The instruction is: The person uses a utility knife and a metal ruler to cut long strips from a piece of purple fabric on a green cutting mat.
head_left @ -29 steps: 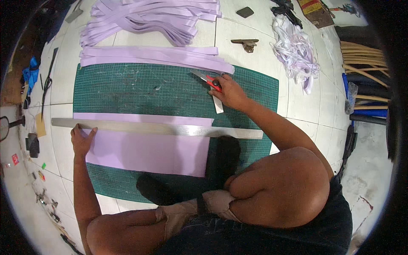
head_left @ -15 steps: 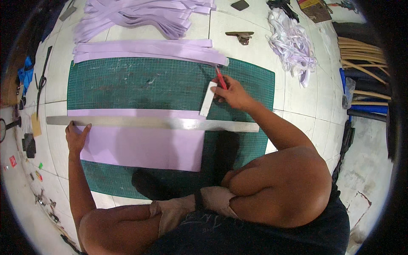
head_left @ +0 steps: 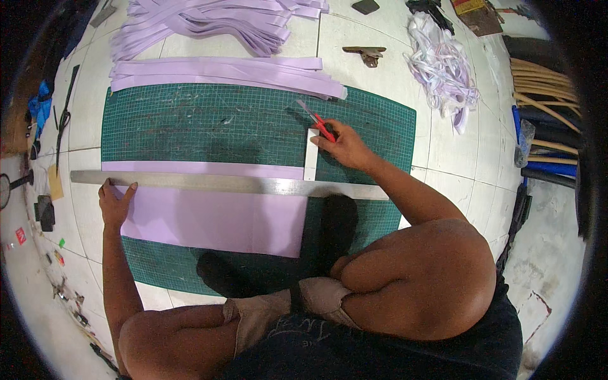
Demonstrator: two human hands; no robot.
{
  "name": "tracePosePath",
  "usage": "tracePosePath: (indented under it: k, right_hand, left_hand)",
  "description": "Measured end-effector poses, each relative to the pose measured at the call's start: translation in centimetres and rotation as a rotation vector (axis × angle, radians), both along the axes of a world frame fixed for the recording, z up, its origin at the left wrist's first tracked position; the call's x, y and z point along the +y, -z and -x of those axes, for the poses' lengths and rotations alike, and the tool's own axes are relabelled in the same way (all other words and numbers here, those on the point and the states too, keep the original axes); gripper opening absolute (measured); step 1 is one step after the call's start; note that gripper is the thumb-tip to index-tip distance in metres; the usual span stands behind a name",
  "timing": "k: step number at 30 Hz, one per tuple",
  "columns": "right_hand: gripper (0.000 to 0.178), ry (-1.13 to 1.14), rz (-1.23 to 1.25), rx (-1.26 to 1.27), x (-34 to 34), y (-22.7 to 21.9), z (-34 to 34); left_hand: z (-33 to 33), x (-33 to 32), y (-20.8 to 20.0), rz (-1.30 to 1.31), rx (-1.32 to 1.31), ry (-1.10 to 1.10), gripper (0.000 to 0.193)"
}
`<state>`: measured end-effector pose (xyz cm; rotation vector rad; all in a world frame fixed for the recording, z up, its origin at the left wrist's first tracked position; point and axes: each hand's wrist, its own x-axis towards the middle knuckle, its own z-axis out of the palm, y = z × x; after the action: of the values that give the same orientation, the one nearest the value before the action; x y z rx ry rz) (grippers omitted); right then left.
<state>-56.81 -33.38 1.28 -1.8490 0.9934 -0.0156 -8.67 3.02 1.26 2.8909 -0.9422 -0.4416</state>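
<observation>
Metal ruler (head_left: 240, 183) under left fingers (head_left: 106, 189)

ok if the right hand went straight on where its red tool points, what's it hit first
Likely the nearer bundle of lilac strips, though the height of the right hand is unclear.

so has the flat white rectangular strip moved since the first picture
Yes: the strip moved toward the long metal ruler and slightly left, judged against the green gridded mat.

Green gridded mat (head_left: 190, 126) on white tiled floor (head_left: 443, 152), lilac fabric (head_left: 215, 218) flat on mat
</observation>
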Motion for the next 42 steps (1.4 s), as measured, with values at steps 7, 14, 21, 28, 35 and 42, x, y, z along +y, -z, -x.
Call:
tracePosePath:
  k: [7, 14, 21, 28, 35, 42]
  right_hand:
    - [0.04, 0.035, -0.089, -0.009, -0.1, 0.8, 0.4]
    - [0.041, 0.035, -0.127, 0.029, 0.0, -0.2, 0.1]
    - [0.046, 0.05, -0.109, 0.119, -0.5, 0.0, 0.4]
    - [0.049, -0.085, 0.063, 0.145, -0.9, -1.8, -0.8]
    - [0.038, -0.285, -0.102, 0.114, -1.1, -12.2, -13.8]
    - [0.041, -0.145, -0.198, -0.196, 7.5, -5.7, -33.7]
  left_hand:
    - [0.1, 0.1, 0.3, 0.046, 0.007, -0.009, 0.099]
    - [0.1, -0.4, -0.2, -0.001, 0.016, -0.003, 0.098]
    - [0.3, -0.4, 0.1, 0.022, 0.036, 0.003, 0.096]
    - [-0.3, 1.3, 1.3, 0.033, -0.074, 0.013, 0.096]
    - [1.7, -0.7, -2.1, 0.047, 0.011, -0.179, 0.109]
    - [2.1, -0.6, -2.5, 0.115, 0.111, -0.241, 0.107]
